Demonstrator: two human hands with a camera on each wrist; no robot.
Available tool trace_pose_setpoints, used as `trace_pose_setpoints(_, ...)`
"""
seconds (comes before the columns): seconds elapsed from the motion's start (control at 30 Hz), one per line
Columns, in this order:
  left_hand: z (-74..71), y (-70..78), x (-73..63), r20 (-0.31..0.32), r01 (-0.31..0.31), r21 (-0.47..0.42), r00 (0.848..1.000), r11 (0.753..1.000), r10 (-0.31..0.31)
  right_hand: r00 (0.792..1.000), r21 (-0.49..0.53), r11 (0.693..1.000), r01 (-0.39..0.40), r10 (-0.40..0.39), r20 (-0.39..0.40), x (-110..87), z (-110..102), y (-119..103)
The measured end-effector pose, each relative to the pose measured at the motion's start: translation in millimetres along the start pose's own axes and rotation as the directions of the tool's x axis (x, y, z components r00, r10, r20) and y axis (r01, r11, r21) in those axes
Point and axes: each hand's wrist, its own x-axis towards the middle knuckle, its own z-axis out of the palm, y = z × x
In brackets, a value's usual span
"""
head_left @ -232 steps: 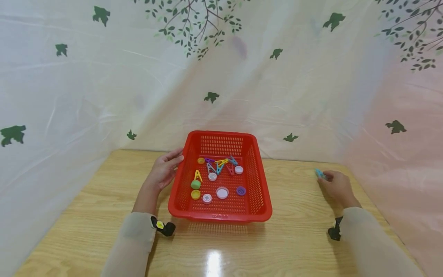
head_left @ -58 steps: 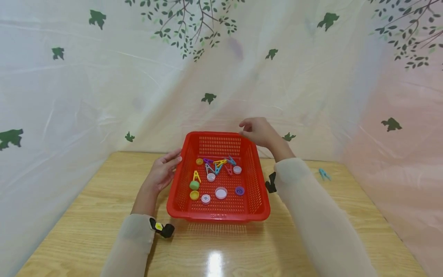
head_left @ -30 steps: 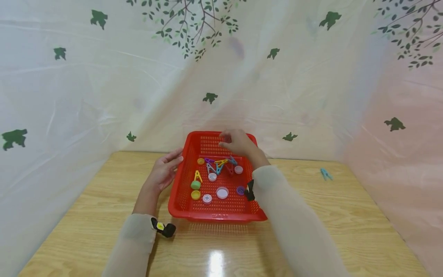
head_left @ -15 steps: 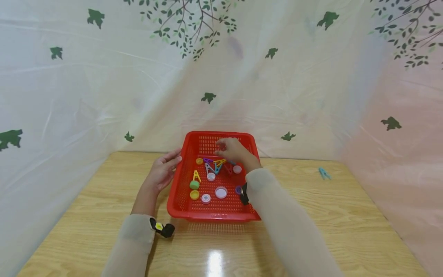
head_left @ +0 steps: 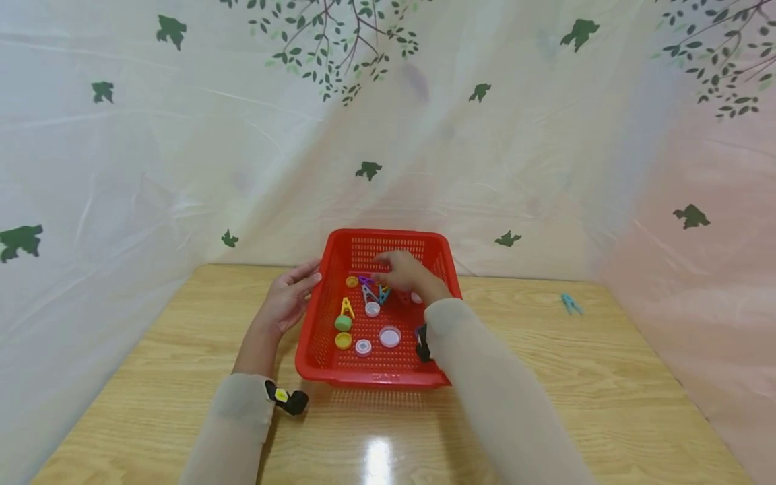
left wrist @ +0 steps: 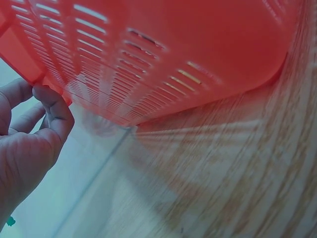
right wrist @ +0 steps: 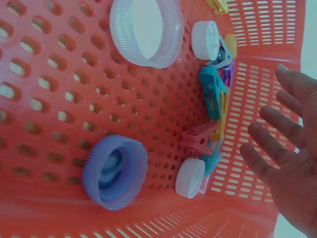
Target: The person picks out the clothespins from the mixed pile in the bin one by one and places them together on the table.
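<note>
A red plastic basket [head_left: 382, 378] stands on the table. My left hand [head_left: 286, 300] holds its left rim, with bent fingers at the edge in the left wrist view. Inside the basket's far half, my right hand [head_left: 405, 275] hovers over the clothespins, its fingers spread and holding nothing in the right wrist view. Beneath it lie a teal clothespin [right wrist: 212, 91], a red clothespin [right wrist: 198, 139] and a grey clothespin [head_left: 368, 294]; the hand partly hides the group in the head view. A yellow clothespin [head_left: 347, 308] lies nearer the left wall.
Several bottle caps lie in the basket, among them a green cap [head_left: 343, 324], a large white cap [head_left: 390, 337] and a purple cap [right wrist: 115, 171]. A light blue clothespin [head_left: 571, 304] lies on the wooden table [head_left: 545, 364] at right. Behind hangs a leaf-patterned curtain [head_left: 273, 168].
My right hand has let go of the light blue clothespin at right, moved left above the basket, then sunk into its far half. My left hand has stayed at the rim.
</note>
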Motion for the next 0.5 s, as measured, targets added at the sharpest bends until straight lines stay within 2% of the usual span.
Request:
trace_pose_setpoints(0.3, 3.7, 0.3, -1.6, -0.016, 0.000, 0.006, 1.000, 1.000, 0.000, 0.996, -0.003, 1.000, -0.002, 0.002, 0.090, 2.6, 9, 6)
trace_pose_setpoints(0.5, 2.5, 0.0, -2.1, -0.023, 0.000, 0.021, 1.000, 1.000, 0.001, 0.995, -0.141, 0.989, 0.045, -0.031, 0.098, 9.2, 12, 10)
